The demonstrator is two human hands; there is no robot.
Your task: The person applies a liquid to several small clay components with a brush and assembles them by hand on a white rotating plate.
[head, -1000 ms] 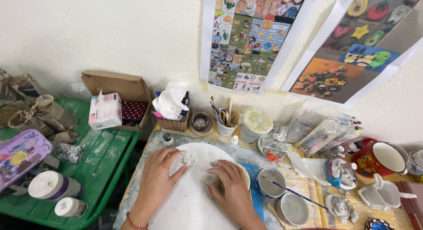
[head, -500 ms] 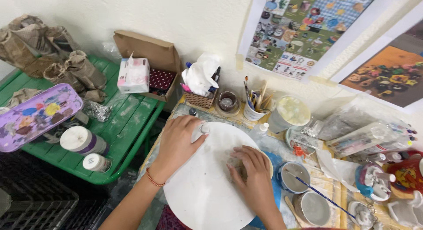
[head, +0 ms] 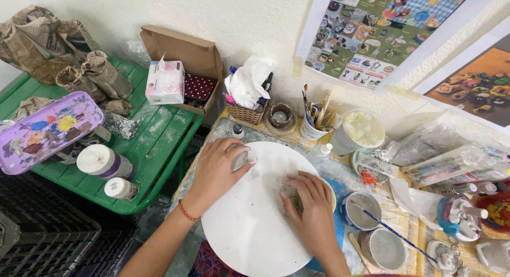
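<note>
- I see my left hand (head: 215, 168) resting on the upper left part of a round white board (head: 249, 218), fingers curled around a small grey lump (head: 240, 159), which sits at the board's upper edge.
- My right hand (head: 311, 210) lies on the right side of the board, fingers bent down over a second greyish piece (head: 291, 194); most of that piece is hidden under the palm, so I cannot tell how firm the hold is.
- A red bracelet (head: 186, 210) sits on my left wrist.
- The board lies on a cluttered surface (head: 223, 129), partly over a blue mat (head: 336, 218) at its right edge.
- Just right of my right hand: a cup of grey water (head: 361, 209) with a thin blue brush (head: 396, 230) across it, and a second cup (head: 383, 248) below it.
- Behind the board, along the wall: a wicker basket (head: 245, 113) holding white cloth, a small jar (head: 280, 116), a cup of brushes (head: 313, 123), a lidded white tub (head: 358, 131).
- To the left, a green table (head: 159, 131) carries a cardboard box (head: 186, 59), a tissue pack (head: 166, 83), a purple paint palette (head: 45, 129) and two white-capped bottles (head: 103, 163).
</note>
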